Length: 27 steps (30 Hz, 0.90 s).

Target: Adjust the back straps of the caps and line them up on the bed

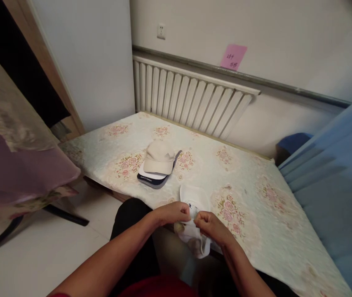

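A white cap (195,198) lies at the near edge of a floral mattress (250,194), its brim pointing away from me and its crown drooping over the edge. My left hand (173,213) and my right hand (208,225) both pinch the cap's fabric at the middle, fingers closed, knuckles almost touching. Further back on the mattress sits a stack of caps: a beige cap (159,158) on top, a white one under it and a dark cap (151,180) at the bottom.
A white radiator (191,99) runs along the far wall, with a pink note (233,57) and a socket (161,31) above it. Blue fabric (333,181) hangs at the right. Purple and patterned cloth (15,165) hangs at the left over a white tiled floor (40,251).
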Each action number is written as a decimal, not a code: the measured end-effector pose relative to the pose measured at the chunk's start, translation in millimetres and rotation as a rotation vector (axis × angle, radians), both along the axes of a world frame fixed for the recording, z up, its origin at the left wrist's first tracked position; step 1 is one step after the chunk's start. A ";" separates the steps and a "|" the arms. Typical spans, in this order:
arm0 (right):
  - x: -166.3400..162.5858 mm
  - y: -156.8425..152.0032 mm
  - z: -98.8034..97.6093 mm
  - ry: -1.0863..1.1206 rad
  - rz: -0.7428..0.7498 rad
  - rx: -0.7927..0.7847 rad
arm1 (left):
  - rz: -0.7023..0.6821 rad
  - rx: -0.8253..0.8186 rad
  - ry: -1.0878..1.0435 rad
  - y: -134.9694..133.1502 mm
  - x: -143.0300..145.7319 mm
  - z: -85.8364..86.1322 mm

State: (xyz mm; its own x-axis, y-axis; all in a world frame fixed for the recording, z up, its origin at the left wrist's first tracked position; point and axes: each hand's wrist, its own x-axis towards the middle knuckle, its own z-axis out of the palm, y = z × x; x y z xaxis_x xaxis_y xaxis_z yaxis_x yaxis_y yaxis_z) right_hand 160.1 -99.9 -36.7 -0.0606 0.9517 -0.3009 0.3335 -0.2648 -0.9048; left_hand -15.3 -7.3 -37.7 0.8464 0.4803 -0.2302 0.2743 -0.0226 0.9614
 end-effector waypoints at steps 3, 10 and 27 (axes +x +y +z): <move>0.4 -1.0 6.0 -0.002 0.059 -0.040 | -0.007 0.011 -0.008 0.9 0.3 1.4; 9.6 3.5 17.0 0.081 0.005 -0.054 | 0.157 0.009 -0.118 11.1 6.9 11.7; 111.7 128.5 171.4 0.308 -0.796 0.887 | 0.683 -0.168 -0.331 84.2 47.7 -1.4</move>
State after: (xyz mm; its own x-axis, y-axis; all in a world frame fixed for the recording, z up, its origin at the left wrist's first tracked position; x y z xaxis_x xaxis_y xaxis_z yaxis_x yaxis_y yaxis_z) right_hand 271.8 28.6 134.6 0.6762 0.6233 0.3929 0.1010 0.4497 -0.8874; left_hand 32.3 76.9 -39.1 0.4127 0.9011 -0.1331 -0.1274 0.2018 0.9711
